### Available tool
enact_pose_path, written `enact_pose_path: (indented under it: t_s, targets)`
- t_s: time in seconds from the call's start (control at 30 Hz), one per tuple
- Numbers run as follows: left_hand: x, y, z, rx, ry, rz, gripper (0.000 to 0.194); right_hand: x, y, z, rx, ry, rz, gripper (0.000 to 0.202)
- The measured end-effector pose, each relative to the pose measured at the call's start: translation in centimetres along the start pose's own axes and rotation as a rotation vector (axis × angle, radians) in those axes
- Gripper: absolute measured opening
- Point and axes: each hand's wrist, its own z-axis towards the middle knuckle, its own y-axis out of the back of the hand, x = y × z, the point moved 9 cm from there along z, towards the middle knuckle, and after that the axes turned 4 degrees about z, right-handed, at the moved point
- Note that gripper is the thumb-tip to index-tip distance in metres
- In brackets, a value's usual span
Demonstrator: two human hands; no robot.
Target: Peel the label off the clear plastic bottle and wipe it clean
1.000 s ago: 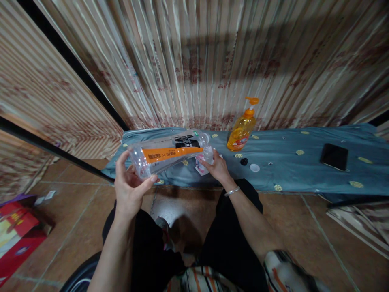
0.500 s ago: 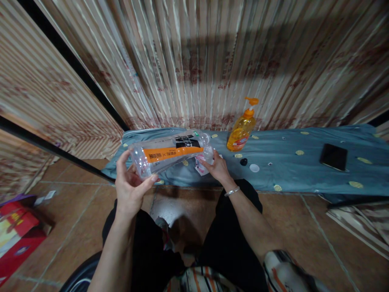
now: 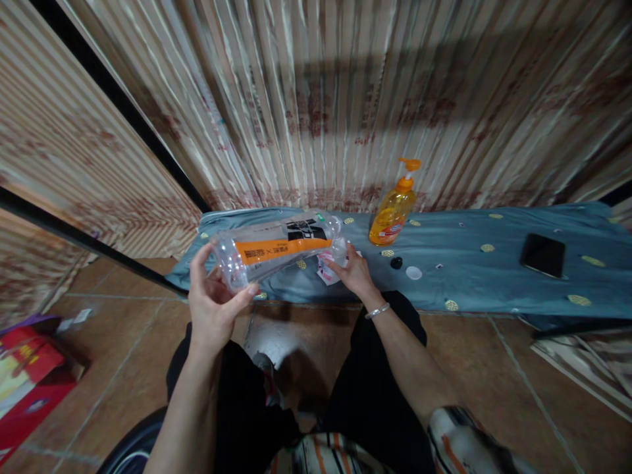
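Note:
A clear plastic bottle (image 3: pixel 281 247) with an orange and black label lies sideways in the air between my hands, its neck toward the right. My left hand (image 3: pixel 214 299) grips its base, thumb below and fingers around the far side. At the neck end, my right hand (image 3: pixel 351 268) is closed around the bottle's mouth. A small white and pink packet or paper (image 3: pixel 330 271) shows just under the neck, beside my right fingers; whether they touch it I cannot tell.
On the blue cloth-covered bench (image 3: pixel 474 230) stand an orange pump bottle (image 3: pixel 392 214), a small black cap (image 3: pixel 396 263), a white disc (image 3: pixel 413 272) and a dark phone or tablet (image 3: pixel 542 255). A red box (image 3: pixel 34 375) sits on the floor at left. Striped curtains hang behind.

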Motion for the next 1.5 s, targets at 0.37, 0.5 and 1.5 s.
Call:
enact_pose_path:
  t_s: [0.37, 0.5, 1.5]
  targets:
    - [-0.1, 0.0, -0.1, 0.004, 0.003, 0.011, 0.08, -0.1, 0.0, 0.0, 0.007, 0.0, 0.0, 0.054]
    - [-0.3, -0.1, 0.0, 0.001, -0.016, 0.017, 0.078, 0.1, 0.1, 0.0, -0.002, 0.003, -0.005, 0.053]
    - [1.1, -0.2, -0.9, -0.06, 0.062, -0.085, 0.078, 0.1, 0.1, 0.0, -0.01, 0.001, 0.01, 0.054]
